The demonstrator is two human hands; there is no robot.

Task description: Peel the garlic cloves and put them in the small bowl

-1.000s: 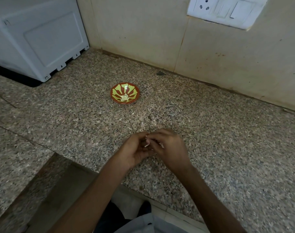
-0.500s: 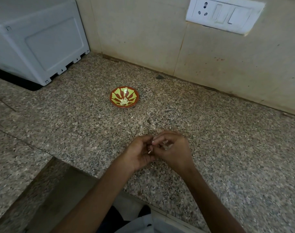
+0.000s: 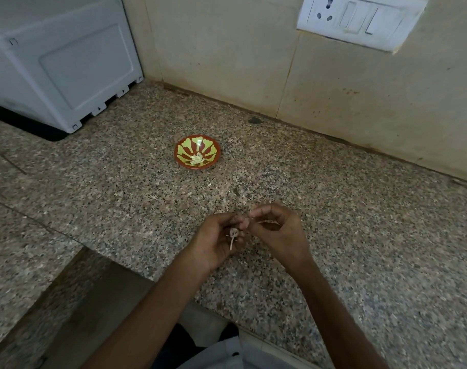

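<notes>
Pale grey shirt (image 3: pixel 243 358), bare forearms (image 3: pixel 152 310)

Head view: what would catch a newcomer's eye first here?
The small bowl, red-brown with yellow-green rays, stands out mid-counter with pale peeled cloves inside. Nearer the camera, the left hand holds a garlic clove while the right hand pinches at it, above the speckled granite counter.

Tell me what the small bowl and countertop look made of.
Small bowl: likely glazed ceramic or painted clay; glossy, with a bright highlight on its red and green inside.
Countertop: granite-like stone, going by its pink, grey and black speckle and the seam lines between slabs.
</notes>
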